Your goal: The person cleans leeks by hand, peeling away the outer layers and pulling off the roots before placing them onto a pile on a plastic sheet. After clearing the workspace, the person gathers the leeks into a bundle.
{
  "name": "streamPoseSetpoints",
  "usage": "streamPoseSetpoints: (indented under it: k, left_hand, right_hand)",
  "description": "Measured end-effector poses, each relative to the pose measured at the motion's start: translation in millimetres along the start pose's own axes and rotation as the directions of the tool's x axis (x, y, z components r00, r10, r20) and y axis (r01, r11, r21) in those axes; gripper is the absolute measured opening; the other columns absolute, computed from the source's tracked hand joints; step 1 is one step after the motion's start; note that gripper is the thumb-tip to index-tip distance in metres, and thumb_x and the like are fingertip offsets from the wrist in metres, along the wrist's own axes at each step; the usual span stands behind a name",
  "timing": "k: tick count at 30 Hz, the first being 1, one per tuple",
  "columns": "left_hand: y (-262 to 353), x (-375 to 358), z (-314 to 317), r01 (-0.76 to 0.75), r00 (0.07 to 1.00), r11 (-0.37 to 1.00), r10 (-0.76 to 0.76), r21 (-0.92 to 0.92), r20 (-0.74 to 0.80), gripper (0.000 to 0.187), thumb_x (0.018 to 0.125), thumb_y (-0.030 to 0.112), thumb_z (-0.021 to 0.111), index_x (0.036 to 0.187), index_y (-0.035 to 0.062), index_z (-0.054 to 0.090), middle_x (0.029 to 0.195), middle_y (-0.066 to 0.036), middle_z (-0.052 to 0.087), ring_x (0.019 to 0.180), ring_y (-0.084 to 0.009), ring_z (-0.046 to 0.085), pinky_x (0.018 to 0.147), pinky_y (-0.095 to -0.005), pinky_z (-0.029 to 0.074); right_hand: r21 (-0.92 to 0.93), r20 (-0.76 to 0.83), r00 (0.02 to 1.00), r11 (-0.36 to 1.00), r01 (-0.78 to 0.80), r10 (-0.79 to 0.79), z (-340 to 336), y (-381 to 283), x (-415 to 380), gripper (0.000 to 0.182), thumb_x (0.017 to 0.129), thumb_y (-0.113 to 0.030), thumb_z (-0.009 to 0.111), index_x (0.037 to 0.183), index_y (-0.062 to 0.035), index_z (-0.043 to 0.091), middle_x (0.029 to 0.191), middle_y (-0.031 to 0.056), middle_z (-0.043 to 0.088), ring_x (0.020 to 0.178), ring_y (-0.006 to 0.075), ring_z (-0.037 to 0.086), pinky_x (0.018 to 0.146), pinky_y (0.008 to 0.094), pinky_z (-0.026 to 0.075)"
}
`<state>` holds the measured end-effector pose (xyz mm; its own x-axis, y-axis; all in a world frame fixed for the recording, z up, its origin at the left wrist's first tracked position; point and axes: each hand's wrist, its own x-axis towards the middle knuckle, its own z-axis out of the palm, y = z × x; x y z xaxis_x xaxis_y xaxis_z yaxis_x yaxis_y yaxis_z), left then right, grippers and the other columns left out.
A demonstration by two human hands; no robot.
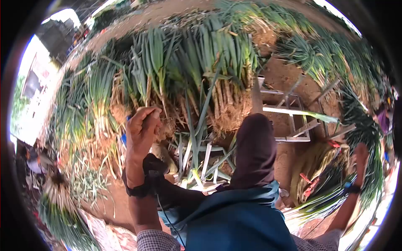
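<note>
My left hand (143, 127) is raised in front of the bundled green onions (226, 96), its fingers curled in. Small bits of blue show beside and behind it; whether they belong to something held, I cannot make out. Out to the right, my right hand (361, 155) is blurred, close to a heap of green onions (356, 113); its fingers are not distinct. One long white-stemmed green onion (301, 112) lies across a metal frame (293, 139). Cut leaves and stalks (205, 161) are scattered on the ground by my knee (255, 146).
More bundles with soil on their roots (100, 121) stand at the left. A bundle (58, 196) lies at the lower left, by a pale sheet (109, 230). At the right is a sack (314, 167) with red strips. Other people are at the far left edge.
</note>
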<state>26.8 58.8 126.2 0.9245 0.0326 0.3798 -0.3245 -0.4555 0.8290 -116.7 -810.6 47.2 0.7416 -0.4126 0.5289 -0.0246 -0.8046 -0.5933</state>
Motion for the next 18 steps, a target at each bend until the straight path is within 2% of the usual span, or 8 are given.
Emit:
streamPoseSetpoints:
  k: [2,7,11,12,14,16,17,18]
  left_hand:
    - [-14.7,-10.1,-20.5,0.128,0.990,0.992,-0.129,-0.019,-0.059,0.017,0.098,0.015,0.062,0.103,0.0007,0.067,0.072,0.000,0.061,0.062,-0.0060,0.053,0.057,-0.0223,0.044]
    - [-64.9,-11.7,-34.9,0.394,0.916,0.912,-0.400,-0.117,-0.034,0.024,0.100,0.019,0.058,0.108,-0.0019,0.066,0.080,-0.004,0.064,0.072,-0.0110,0.060,0.064,-0.0254,0.049]
    - [-134.1,-23.9,-7.7,0.450,0.893,0.893,-0.450,-0.004,0.004,0.032,0.099,0.024,0.061,0.121,0.0012,0.062,0.102,-0.012,0.069,0.093,-0.0176,0.066,0.079,-0.0297,0.056]
    - [-207.2,-42.5,16.6,0.251,0.960,0.837,-0.279,-0.487,0.015,0.035,0.097,0.026,0.063,0.123,0.0016,0.061,0.103,-0.013,0.069,0.095,-0.0193,0.066,0.081,-0.0312,0.056]
    - [-198.5,-51.1,25.6,0.522,0.853,0.846,-0.519,-0.111,0.056,0.048,0.092,0.032,0.069,0.125,-0.0013,0.059,0.114,-0.018,0.068,0.105,-0.0244,0.065,0.094,-0.0366,0.052]
    - [-215.2,-54.3,30.4,0.716,0.681,0.698,-0.700,0.001,0.215,0.054,0.091,0.034,0.068,0.128,-0.0046,0.057,0.123,-0.023,0.063,0.113,-0.0295,0.062,0.099,-0.0385,0.048]
    - [-224.9,-59.9,31.1,0.794,0.563,0.603,-0.776,0.074,0.282,0.057,0.091,0.034,0.067,0.129,-0.0062,0.056,0.128,-0.026,0.061,0.117,-0.0320,0.061,0.102,-0.0395,0.046]
    - [-266.9,-79.5,45.1,0.690,0.655,0.685,-0.729,0.235,0.199,0.064,0.089,0.042,0.067,0.125,-0.0105,0.055,0.130,-0.030,0.058,0.122,-0.0374,0.057,0.103,-0.0421,0.045]
  right_hand:
    - [-0.175,0.286,0.944,0.977,-0.119,0.166,-1.6,-87.4,106.9,0.023,0.097,-0.029,0.063,0.091,-0.0072,0.057,0.079,-0.0016,0.054,0.068,0.0076,0.048,0.061,0.0262,0.041]
    - [0.352,0.239,0.967,0.936,-0.005,-0.084,162.5,-322.7,243.8,0.043,0.099,-0.036,0.059,0.130,-0.0060,0.062,0.110,0.0037,0.067,0.096,0.0129,0.063,0.084,0.0293,0.051]
    - [0.484,0.536,0.766,0.872,0.066,-0.355,377.4,-496.5,146.5,0.029,0.096,-0.028,0.059,0.109,-0.0037,0.067,0.091,0.0034,0.068,0.083,0.0129,0.066,0.075,0.0299,0.053]
    - [0.609,0.562,0.672,0.791,0.058,-0.482,434.8,-506.2,104.2,0.026,0.095,-0.027,0.058,0.098,-0.0039,0.068,0.083,0.0037,0.067,0.076,0.0141,0.066,0.071,0.0297,0.053]
    - [0.440,0.768,0.603,0.861,-0.255,-0.214,526.5,-520.6,-6.5,0.026,0.092,-0.027,0.058,0.087,-0.0035,0.068,0.075,0.0065,0.068,0.066,0.0172,0.067,0.062,0.0304,0.053]
    - [0.307,0.913,0.044,0.753,0.581,-0.406,574.0,-482.6,-117.9,0.014,0.080,-0.015,0.064,0.089,-0.0071,0.071,0.079,0.0099,0.071,0.071,0.0240,0.069,0.067,0.0357,0.057]
    - [0.447,0.861,-0.241,0.442,0.778,-0.447,597.1,-464.2,-173.2,0.017,0.075,-0.008,0.067,0.091,-0.0089,0.073,0.082,0.0115,0.072,0.074,0.0274,0.070,0.070,0.0383,0.059]
    - [0.322,0.924,-0.362,0.758,0.567,-0.122,558.0,-474.3,-201.6,0.024,0.073,-0.007,0.065,0.095,-0.0088,0.073,0.073,0.0113,0.068,0.073,0.0257,0.069,0.065,0.0354,0.056]
